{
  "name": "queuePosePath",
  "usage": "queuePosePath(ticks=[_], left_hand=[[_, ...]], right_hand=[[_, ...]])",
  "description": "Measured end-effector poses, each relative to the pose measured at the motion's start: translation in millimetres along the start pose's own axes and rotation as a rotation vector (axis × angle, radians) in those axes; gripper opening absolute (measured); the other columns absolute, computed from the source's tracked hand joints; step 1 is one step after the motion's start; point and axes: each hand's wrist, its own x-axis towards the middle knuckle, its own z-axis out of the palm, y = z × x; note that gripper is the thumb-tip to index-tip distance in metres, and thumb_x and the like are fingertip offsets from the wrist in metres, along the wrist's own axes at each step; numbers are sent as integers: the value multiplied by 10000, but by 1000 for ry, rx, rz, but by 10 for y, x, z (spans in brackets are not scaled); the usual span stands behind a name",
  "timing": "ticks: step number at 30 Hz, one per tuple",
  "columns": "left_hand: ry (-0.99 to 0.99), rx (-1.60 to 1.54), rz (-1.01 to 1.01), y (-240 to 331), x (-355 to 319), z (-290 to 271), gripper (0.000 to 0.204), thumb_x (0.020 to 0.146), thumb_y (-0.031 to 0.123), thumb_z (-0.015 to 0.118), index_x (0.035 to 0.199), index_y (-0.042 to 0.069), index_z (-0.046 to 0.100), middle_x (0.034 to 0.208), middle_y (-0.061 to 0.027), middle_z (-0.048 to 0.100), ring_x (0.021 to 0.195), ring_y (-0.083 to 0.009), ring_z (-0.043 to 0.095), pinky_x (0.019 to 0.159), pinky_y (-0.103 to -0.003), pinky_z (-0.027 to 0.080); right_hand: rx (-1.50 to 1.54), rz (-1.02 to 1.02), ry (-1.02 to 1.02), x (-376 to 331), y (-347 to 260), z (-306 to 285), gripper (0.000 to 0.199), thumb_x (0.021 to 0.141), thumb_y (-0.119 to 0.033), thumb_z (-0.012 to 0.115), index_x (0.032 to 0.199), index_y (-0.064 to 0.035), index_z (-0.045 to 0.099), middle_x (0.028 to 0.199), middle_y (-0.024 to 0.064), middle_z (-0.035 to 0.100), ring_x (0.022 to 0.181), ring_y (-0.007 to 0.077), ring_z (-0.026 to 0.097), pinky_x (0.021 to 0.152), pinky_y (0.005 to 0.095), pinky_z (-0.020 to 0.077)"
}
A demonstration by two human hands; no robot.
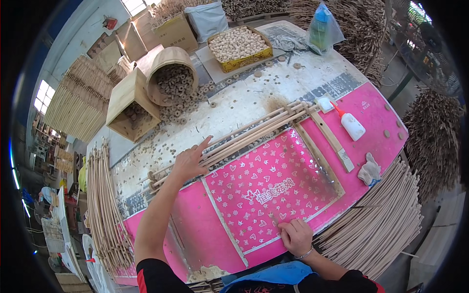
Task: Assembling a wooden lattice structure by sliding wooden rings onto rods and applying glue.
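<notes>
My left hand (191,160) reaches over a row of slim wooden rods (259,136) lying across the table, its index finger stretched out and thumb apart. It is at the rods' left part; whether it touches them I cannot tell. Thick ring-like wooden pieces sit near the rods' left ends. My right hand (296,237), with a bracelet at the wrist, rests at the near edge of a pink patterned sheet (273,190). Its fingers are curled in, and anything inside them is hidden. A wooden strip (333,141) lies to the right of the rods.
A white glue bottle (352,127) with a red tip lies at the right, near a crumpled glove (369,170). Farther back stand a wooden tub (172,56) of wooden rings, a square wooden box (122,110) and a yellow tray (244,64) of round beads. Rod bundles (105,210) lie left and right.
</notes>
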Motion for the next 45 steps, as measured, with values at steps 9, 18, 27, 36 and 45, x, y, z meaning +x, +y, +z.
queuePosePath(ticks=[9,18,27,36,45], left_hand=[[81,-144,41,-96,11,78,962,651,202,711,1546,313,379,1066,-126,709,923,-345,689,802,-452,569],[82,-54,-35,-14,11,137,863,657,118,683,1475,279,463,980,-136,699,878,-357,681,764,-469,551],[104,-86,-65,63,-61,34,799,666,96,690,1426,269,516,1001,-120,725,883,-344,696,746,-457,555],[224,-123,-202,113,-949,-481,712,715,172,701,1406,249,546,926,-124,712,821,-342,687,685,-457,530],[420,-244,-921,899,-4664,-774,807,670,216,721,1445,162,504,908,-146,698,812,-320,689,711,-422,522]], right_hand=[[15,-3,-6,-15,11,-3,146,767,-63,706,904,-98,666,723,65,523,675,244,557,593,373,448],[16,-2,-11,-16,9,4,140,771,-59,699,901,-94,660,725,68,526,678,248,559,597,376,449],[13,-7,7,0,-20,-2,135,775,-46,685,903,-80,658,731,71,539,683,257,562,607,385,455],[34,1,2,-60,-10,65,99,818,-31,662,908,-72,662,760,110,564,709,313,565,638,430,442],[21,-122,-43,-195,99,168,133,953,-86,611,1034,-25,697,934,133,690,833,305,645,753,392,508]])
